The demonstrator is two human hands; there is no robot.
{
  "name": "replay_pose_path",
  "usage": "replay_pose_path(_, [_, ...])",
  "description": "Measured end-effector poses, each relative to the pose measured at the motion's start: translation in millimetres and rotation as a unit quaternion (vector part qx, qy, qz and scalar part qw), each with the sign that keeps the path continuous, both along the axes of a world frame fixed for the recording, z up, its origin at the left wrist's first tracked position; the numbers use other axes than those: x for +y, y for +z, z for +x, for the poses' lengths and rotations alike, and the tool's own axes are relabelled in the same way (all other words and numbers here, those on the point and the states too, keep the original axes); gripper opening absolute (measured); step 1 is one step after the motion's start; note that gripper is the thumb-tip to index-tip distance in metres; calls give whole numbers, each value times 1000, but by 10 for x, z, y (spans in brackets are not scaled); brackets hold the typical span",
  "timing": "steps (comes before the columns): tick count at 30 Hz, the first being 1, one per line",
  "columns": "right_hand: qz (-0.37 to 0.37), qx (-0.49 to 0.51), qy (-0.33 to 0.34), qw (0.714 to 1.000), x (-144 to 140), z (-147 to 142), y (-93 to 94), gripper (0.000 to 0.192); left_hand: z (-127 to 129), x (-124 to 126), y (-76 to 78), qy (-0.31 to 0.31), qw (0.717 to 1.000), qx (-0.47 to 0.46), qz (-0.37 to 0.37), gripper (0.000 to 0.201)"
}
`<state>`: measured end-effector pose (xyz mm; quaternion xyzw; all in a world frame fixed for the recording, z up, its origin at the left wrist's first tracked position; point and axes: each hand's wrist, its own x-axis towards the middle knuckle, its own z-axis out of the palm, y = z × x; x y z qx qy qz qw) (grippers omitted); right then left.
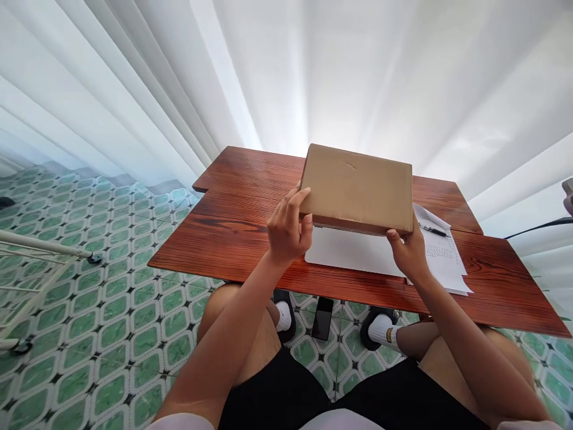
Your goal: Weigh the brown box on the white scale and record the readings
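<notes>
Flat brown cardboard box (357, 188), centre of frame, held just above a reddish-brown wooden table (233, 230). Left hand (289, 230) on its left edge, fingers curled over the top, thumb underneath. Right hand (409, 254) under the lower right corner, fingers hidden beneath. Below: white rectangular sheet (351, 251). Right: printed paper (443, 257), black pen (432, 230).

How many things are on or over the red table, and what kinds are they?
Cardboard box, held by the left hand and right hand: 1
White pad: 1
Printed paper sheets, one stack: 1
Pen: 1
Total: 4
</notes>
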<state>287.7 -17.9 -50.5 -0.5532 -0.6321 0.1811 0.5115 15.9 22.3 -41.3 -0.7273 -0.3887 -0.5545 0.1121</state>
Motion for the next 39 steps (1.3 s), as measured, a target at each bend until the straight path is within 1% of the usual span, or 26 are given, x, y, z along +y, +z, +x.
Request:
replay_pose_path(2, [-1, -18, 2, 1000, -12, 96, -4, 80, 14, -4, -8, -33, 999, -8, -10, 40])
replay_pose_path(5, [-3, -31, 19, 999, -33, 250, -8, 75, 18, 3, -23, -100, 994, -25, -45, 42])
replay_pose_path(9, [-6, -27, 23, 999, -46, 431, 4, 74, 22, 29, -67, -188, 975, -50, -112, 45])
replay_pose_path(12, [-6, -30, 14, 999, -48, 520, 30, 74, 45, 49, -106, -232, 958, -67, -156, 47])
replay_pose_path(14, [-5, -33, 2, 999, -53, 562, 42, 75, 70, 59, -127, -251, 950, -76, -172, 47])
replay_pose_path(21, [-28, -37, -21, 999, -96, 640, 1, 78, 140, 81, -200, -280, 935, -83, -199, 46])
replay_pose_path(27, [-23, -45, -25, 998, -124, 633, -19, 76, 138, 97, -285, -263, 935, -100, -215, 44])
replay_pose_path(32, [-27, -38, -28, 999, -135, 633, -44, 71, 136, 99, -359, -275, 922, -122, -243, 45])
replay_pose_path(39, [-30, -33, -33, 998, -144, 642, -40, 74, 164, 82, -377, -278, 919, -128, -250, 45])
